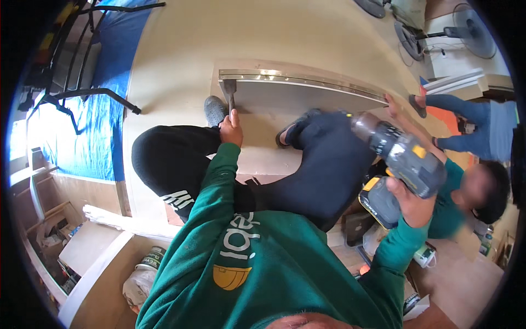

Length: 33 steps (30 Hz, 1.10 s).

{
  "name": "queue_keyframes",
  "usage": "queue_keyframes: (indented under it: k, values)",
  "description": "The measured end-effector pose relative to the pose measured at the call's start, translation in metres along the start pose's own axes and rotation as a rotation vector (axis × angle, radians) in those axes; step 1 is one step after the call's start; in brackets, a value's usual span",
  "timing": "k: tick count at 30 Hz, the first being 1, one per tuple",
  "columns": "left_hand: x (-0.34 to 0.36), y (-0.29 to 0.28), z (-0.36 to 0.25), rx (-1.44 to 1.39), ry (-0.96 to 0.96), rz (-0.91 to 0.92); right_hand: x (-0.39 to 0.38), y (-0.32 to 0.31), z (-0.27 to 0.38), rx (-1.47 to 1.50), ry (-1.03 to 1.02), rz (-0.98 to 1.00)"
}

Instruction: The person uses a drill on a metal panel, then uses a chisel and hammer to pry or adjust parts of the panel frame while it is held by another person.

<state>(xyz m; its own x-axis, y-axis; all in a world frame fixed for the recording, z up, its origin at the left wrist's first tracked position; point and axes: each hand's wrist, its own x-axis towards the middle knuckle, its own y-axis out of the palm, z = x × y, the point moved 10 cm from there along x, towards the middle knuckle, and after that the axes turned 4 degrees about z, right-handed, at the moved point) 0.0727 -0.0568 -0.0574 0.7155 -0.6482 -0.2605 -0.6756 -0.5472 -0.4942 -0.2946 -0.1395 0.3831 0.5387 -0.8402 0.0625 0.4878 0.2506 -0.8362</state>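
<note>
- Left hand point(231, 130): clamped round the handle of a flat-bladed tool point(229, 88), blade up by the left end of the metal strip point(279, 77). Can't tell whether touching or just under it.
- Right hand point(412, 205): wrapped round the grip of the cordless drill point(406, 156), nose angled toward the panel side. Too blurred to read bit or trigger finger.
- Work: metal strip along the long edge of the grey panel point(307, 98), out past the feet, between own left hand and the co-worker's hand point(391, 105) at the right end.
- Step, best guess: fastening strip to panel edge, currently between screws. Drill nose off the strip, over the right trouser leg point(329, 148).
- Next move, judging from this: calls for bringing drill to a fixing point, squaring it to the edge, pressing steadily, with both ends held still.
- Worth checking: strip alignment before driving; bit clear of fabric.
</note>
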Motion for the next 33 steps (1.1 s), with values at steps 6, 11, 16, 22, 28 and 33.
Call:
queue_keyframes:
  k: [6, 11, 16, 22, 28, 33]
  values:
    - [0.004, -0.017, 0.022, 0.092, -0.093, -0.073, 0.063, 0.065, 0.037, 0.26, 0.025, 0.185]
    - [-0.006, -0.013, -0.024, 0.021, -0.068, 0.015, 0.064, 0.069, 0.044, 0.301, 0.066, 0.173]
    - [-0.009, -0.022, -0.029, 0.082, -0.05, -0.013, 0.097, 0.069, 0.09, 0.261, 0.044, 0.331]
    - [-0.006, -0.014, -0.021, 0.003, -0.075, -0.008, 0.157, 0.135, 0.139, 0.266, -0.088, 0.493]
    - [-0.006, 0.0, -0.019, 0.016, -0.091, 0.054, 0.195, 0.194, 0.131, 0.298, -0.184, 0.467]
    - [-0.007, -0.003, -0.011, 0.005, -0.142, 0.06, 0.218, 0.224, 0.117, 0.241, -0.224, 0.409]
